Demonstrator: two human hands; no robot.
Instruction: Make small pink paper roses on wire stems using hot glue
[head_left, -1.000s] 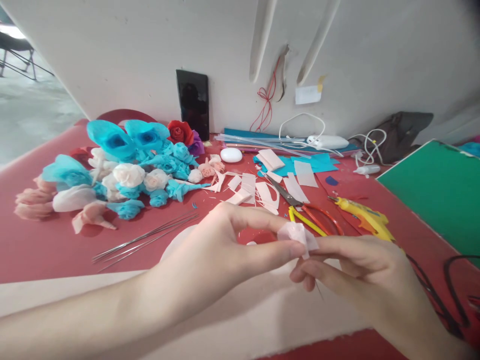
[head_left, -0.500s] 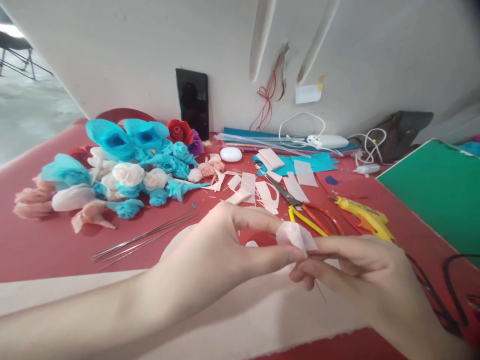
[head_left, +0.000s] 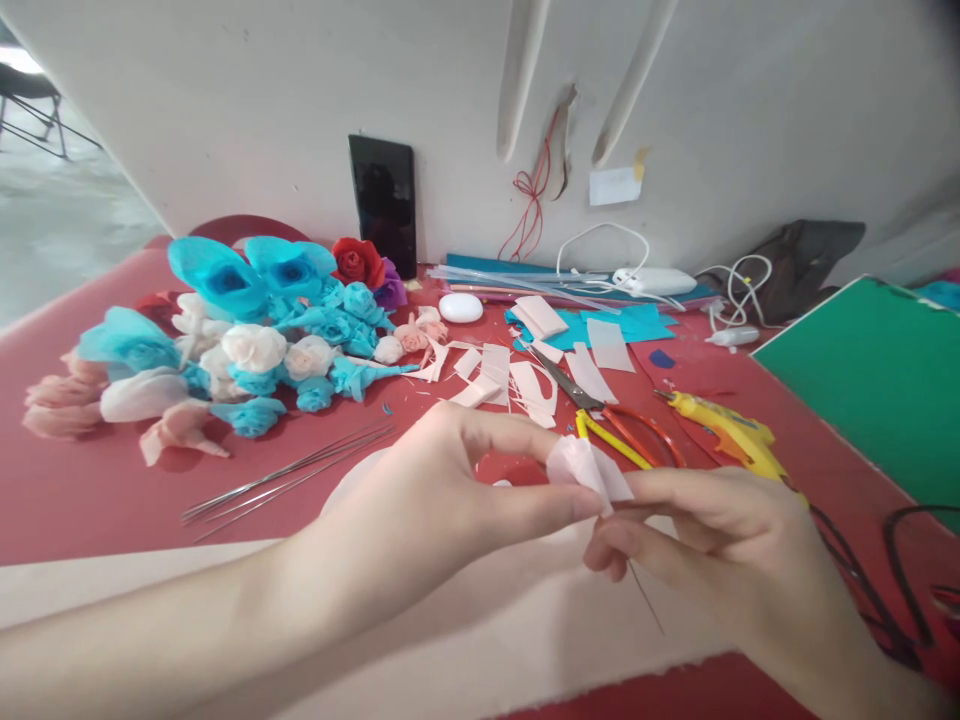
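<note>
A small pale pink paper flower point(head_left: 581, 468) is between my two hands, its thin wire stem point(head_left: 646, 598) slanting down below the fingers. My left hand point(head_left: 472, 490) pinches the flower's paper between thumb and forefinger. From the other side my right hand point(head_left: 690, 535) grips the flower's base and stem, its fingertips partly hidden. Behind the hands lie scissors point(head_left: 566, 380) with red handles and a tool with yellow handles point(head_left: 615, 442). Cut pink paper pieces point(head_left: 495, 368) are scattered just beyond the left hand.
Blue, white, pink and red paper flowers point(head_left: 255, 345) are heaped at the left. Several loose wires point(head_left: 285, 480) lie in front of them. A yellow glue gun point(head_left: 727, 435) and a green board point(head_left: 870, 380) are at the right. A phone point(head_left: 382, 205) leans against the wall.
Both hands keep their hold on the paper flower, which has shifted slightly to the left. More of the wire stem shows below the right hand, pointing down and right.
</note>
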